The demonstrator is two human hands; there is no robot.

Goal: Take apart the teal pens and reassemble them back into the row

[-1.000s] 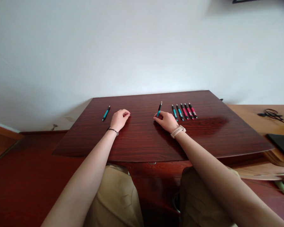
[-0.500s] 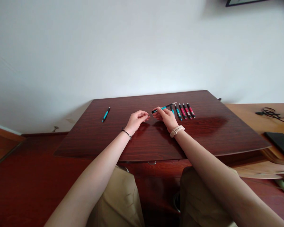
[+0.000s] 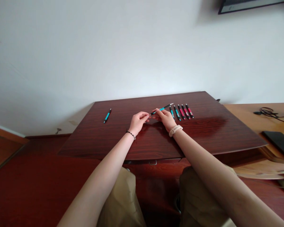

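My right hand (image 3: pixel 165 118) holds a turquoise and black pen (image 3: pixel 164 107) between thumb and fingers. The pen slants, its silver tip pointing up and to the right, its black rear end toward my left hand (image 3: pixel 138 121). Thumb and fingertips of my left hand are pinched together right at that rear end. Whatever small thing they hold is too small to make out. Just right of my right hand lies a row of pens: turquoise ones (image 3: pixel 177 113) nearest, then several pink ones (image 3: pixel 185 111). A single turquoise pen (image 3: pixel 107 115) lies apart on the left.
The dark reddish-brown table (image 3: pixel 123 148) stands against a white wall (image 3: pixel 132 47). To the right, a lighter wooden desk (image 3: pixel 239 116) bears a coiled black cable (image 3: pixel 269 113) and a flat black object (image 3: pixel 279 143). A framed panel (image 3: pixel 253 4) hangs at the upper right.
My left fingertips have closed the small gap to the pen's rear end and now meet it. The pen remains in my right hand. The camera view has shifted slightly.
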